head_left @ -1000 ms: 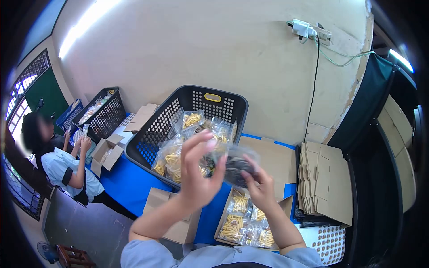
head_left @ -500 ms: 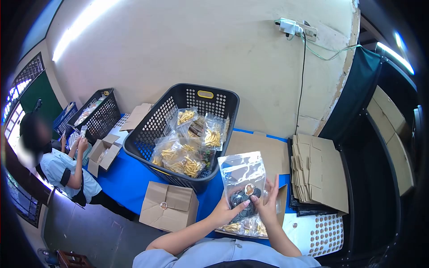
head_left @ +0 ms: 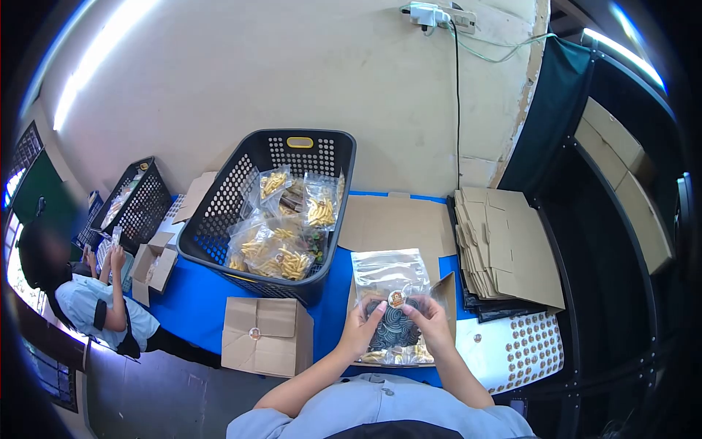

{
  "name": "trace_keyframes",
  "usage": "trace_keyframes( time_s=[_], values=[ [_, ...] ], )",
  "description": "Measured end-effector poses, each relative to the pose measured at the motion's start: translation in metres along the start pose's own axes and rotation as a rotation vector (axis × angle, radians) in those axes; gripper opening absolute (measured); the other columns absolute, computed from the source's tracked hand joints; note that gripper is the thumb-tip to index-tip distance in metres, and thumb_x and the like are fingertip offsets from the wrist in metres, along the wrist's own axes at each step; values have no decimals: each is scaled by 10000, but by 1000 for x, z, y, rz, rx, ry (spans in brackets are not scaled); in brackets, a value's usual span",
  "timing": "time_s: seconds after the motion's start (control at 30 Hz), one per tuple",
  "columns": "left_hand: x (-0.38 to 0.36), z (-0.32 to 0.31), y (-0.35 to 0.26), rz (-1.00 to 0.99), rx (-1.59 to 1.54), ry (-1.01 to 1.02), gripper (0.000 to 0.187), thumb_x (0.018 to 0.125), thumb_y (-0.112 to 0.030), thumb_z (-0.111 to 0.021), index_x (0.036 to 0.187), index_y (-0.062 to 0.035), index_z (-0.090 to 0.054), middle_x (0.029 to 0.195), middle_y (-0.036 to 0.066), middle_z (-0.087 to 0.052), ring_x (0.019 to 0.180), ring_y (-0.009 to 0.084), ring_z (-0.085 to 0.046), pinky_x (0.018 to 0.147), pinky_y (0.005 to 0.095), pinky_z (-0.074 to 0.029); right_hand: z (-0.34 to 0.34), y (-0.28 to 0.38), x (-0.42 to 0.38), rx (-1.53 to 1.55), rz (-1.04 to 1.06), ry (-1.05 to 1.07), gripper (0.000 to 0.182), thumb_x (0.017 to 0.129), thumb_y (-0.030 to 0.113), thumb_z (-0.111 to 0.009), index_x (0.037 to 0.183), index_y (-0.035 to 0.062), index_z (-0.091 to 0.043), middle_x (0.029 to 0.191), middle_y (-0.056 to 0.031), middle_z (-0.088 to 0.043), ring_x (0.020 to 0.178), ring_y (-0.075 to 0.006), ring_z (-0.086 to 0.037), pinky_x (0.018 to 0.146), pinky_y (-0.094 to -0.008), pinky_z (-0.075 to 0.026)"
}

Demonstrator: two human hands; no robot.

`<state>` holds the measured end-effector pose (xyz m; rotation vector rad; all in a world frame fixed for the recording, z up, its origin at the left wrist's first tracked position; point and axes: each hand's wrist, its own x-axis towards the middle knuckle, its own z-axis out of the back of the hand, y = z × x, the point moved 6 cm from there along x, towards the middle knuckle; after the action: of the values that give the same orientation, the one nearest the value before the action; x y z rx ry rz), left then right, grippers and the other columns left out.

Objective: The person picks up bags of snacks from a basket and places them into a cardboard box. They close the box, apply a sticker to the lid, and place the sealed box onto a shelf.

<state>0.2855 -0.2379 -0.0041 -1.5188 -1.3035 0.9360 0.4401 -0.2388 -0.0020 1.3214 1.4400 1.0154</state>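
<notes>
A clear zip bag (head_left: 395,333) of dark coiled pieces is held upright between both hands, with a round sticker (head_left: 396,299) on its front. My left hand (head_left: 360,329) grips its left side, the thumb near the sticker. On the right side, my right hand (head_left: 433,327) closes round the bag, its thumb also pressing by the sticker. Beneath the bag, an open cardboard box (head_left: 444,293) holds packets of yellow pieces (head_left: 398,355). A closed cardboard box (head_left: 267,336) with a round sticker stands to the left.
A black basket (head_left: 333,256) of yellow-piece packets stands behind. Flat cardboard boxes (head_left: 512,249) are stacked right, above a sticker sheet (head_left: 512,351). At the left, a person (head_left: 110,304) works beside another black basket (head_left: 146,201) and a small open box (head_left: 155,267).
The view has shifted. The bag now faces me more squarely, and my right hand's fingers, spread before, have closed round its right side.
</notes>
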Motion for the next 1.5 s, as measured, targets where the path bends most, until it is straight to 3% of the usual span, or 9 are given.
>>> trace_keyframes(
  time_s=[0.13,0.4,0.5,0.63,0.93,1.13,1.23,1.4,1.5],
  values=[
    [-7,1,-2,28,290,-56,257,913,-227,-619,984,20,-632,862,44,-644,802,60,-570,701,207,-461,-3,1,-2,-152,51,102,201,884,149,-651,965,-34,-646,860,-64,-673,791,-87,-614,711,-223,-484],
    [-6,14,6,20,-97,-123,272,923,-233,-605,929,35,-652,812,34,-644,724,53,-550,634,201,-445,-9,5,-6,-34,67,31,144,879,125,-644,896,-17,-660,824,-50,-674,702,-72,-590,674,-219,-463],
    [-6,3,-12,-149,428,-37,256,938,-202,-572,912,39,-656,761,18,-639,682,44,-544,603,198,-440,-9,9,-8,-28,54,39,121,856,101,-672,900,-10,-655,825,-51,-676,739,-68,-603,695,-211,-470],
    [-5,10,5,-25,95,-157,250,922,-219,-600,933,23,-662,734,14,-633,675,44,-539,602,201,-437,-6,6,-9,118,3,-30,119,834,86,-696,897,-8,-663,794,-50,-672,725,-64,-605,681,-199,-473],
    [-16,-22,-18,-129,617,149,334,773,-255,-753,958,13,-676,865,97,-689,805,94,-618,725,256,-487,12,-4,-5,-42,-61,-5,193,816,121,-712,932,-23,-655,781,-62,-671,687,-92,-615,602,-209,-463],
    [-13,-12,-8,-28,518,119,343,736,-246,-769,945,8,-675,904,103,-691,848,134,-631,792,295,-485,1,1,-6,-103,44,133,183,795,78,-724,936,-9,-648,727,-27,-641,662,-75,-587,621,-206,-450],
    [-22,-26,-8,-60,756,272,402,714,-283,-783,978,-2,-671,917,96,-684,868,171,-642,815,310,-487,8,-1,-4,86,46,-31,144,797,78,-726,907,18,-656,769,-26,-635,691,-89,-597,615,-210,-461],
    [-19,-18,4,26,660,264,433,730,-296,-786,1048,-25,-669,936,84,-686,893,181,-638,837,314,-483,25,6,1,256,113,-26,93,828,61,-695,882,-12,-679,833,-67,-651,746,-124,-611,695,-248,-513],
    [-10,-7,-5,-89,360,156,272,832,-254,-715,942,-7,-692,901,80,-680,877,159,-631,784,299,-489,14,12,-4,-45,241,175,86,837,59,-684,893,-4,-698,856,-77,-654,815,-143,-622,742,-270,-502]
  ],
)
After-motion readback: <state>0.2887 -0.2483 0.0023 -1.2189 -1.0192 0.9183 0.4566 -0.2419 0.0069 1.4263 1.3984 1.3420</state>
